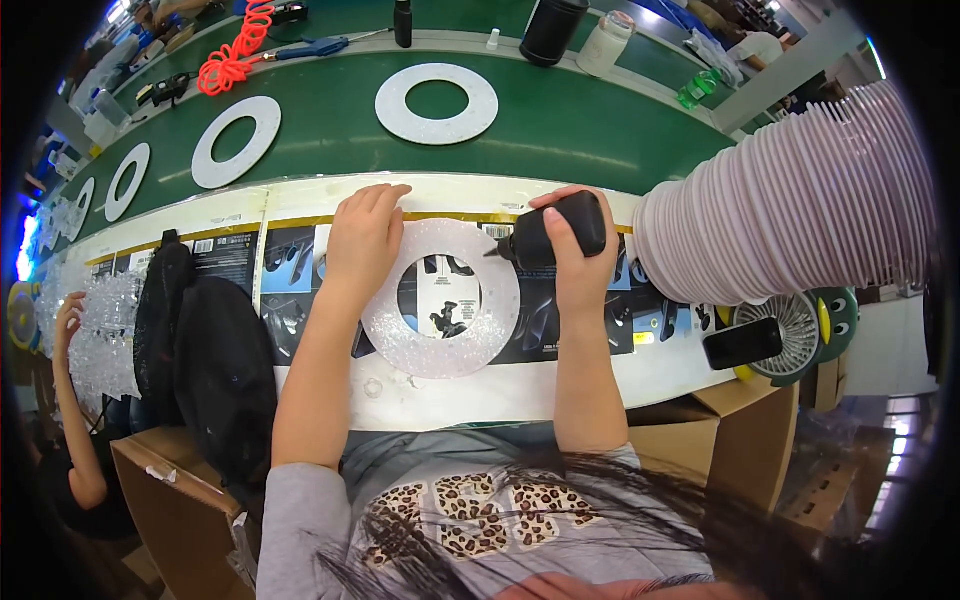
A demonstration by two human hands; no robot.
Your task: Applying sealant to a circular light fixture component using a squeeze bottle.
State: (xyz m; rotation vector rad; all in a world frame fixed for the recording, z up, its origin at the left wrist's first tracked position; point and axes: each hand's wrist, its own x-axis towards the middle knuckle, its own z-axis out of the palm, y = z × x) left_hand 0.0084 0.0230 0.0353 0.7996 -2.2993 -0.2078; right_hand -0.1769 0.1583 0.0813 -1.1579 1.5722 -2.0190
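Green conveyor belting [560, 125] runs across the far side of a long white desk [470, 395], and flat white plastic rings [437, 103] lie spaced along it. Near the belt's far edge sit a coiled orange air hose [232, 55], a blue air gun [312, 46], a black cylindrical container [552, 30] and a white jar [606, 42].

On the desk in front of the person lies a clear, bumpy plastic ring disc [441, 298], resting on dark printed sheets [290, 285]. The left hand [365, 238] lies flat on the disc's upper left part, fingers stretched out toward the belt, pressing it down. The right hand [575, 255] is wrapped tight round a black handheld power tool [548, 232], whose tip points left and meets the disc's upper right rim.

To the right, a tall stack of pale pink-white ring discs [790, 205] lies on its side, reaching toward the picture's edge. Below it stands a small green desk fan [795, 335] with a black phone [742, 343] leaning against its grille. Open brown cardboard boxes [720, 430] stand under the desk's near edge. On the left, a black bag [205, 360] slumps beside a pile of clear plastic pieces [105, 330], where another person's hand [68, 312] is raised.
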